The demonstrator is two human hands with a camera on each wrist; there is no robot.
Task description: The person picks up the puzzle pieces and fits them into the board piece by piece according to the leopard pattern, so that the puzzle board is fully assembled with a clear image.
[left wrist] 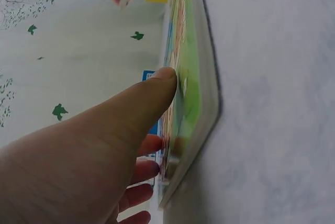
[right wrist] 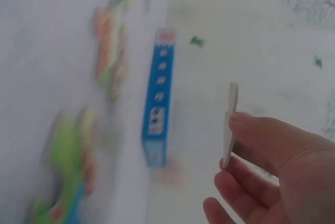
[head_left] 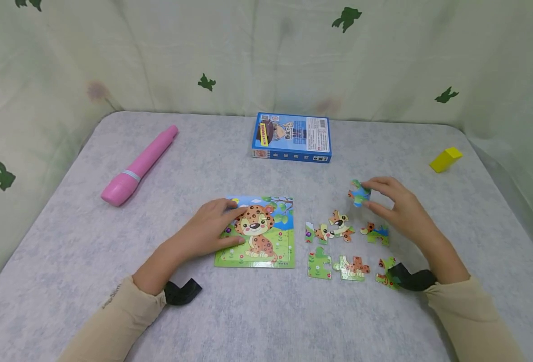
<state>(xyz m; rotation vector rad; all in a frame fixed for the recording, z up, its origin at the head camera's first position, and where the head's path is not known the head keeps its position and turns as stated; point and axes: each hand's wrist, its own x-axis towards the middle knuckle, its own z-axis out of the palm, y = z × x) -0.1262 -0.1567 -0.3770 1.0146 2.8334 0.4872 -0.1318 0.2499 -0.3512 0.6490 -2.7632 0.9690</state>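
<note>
My right hand [head_left: 402, 208] pinches a jigsaw piece [head_left: 360, 197] between thumb and fingers, raised above the table; in the right wrist view the piece [right wrist: 230, 124] shows edge-on. With relaxed fingers, my left hand [head_left: 205, 229] rests on the left side of a leopard picture board [head_left: 254, 264]. The left wrist view shows that thumb [left wrist: 152, 90] on the face of the board [left wrist: 201, 77]. Loose jigsaw pieces lie right of the board, among them a green one [head_left: 319, 264] and a spotted-body one [head_left: 351, 269]. A black wrist strap partly covers another piece [head_left: 384, 279].
A blue box [head_left: 293, 138] lies at the back middle of the table [head_left: 230, 322]. To the left is a pink flashlight-shaped object [head_left: 139, 166]. A yellow block [head_left: 445, 160] sits at the far right. Behind the table hangs a pale curtain [head_left: 266, 55] with green leaf shapes.
</note>
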